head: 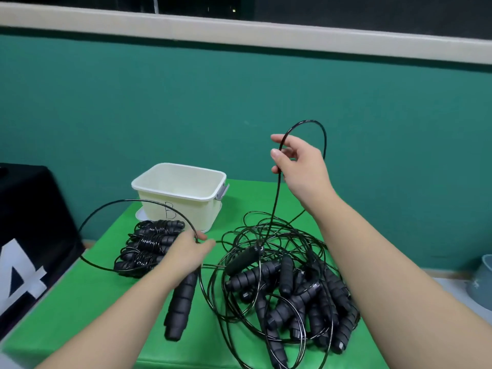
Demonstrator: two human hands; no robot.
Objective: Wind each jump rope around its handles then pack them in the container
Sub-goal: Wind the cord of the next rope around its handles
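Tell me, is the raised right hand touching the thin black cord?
Touching. The head view shows the right hand pinching the thin black cord, which runs between its fingertips.

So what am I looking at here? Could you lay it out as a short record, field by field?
Left hand: grips a black handle and pinches the cord
Right hand: raised, holds a cord loop
Wound ropes: three bundles lying beside the container, on the green cloth
Tangled pile: loose ropes and handles, right side
Container: cream tub, open, marked B; no ropes visible inside
Stage: winding one rope, none seen packed
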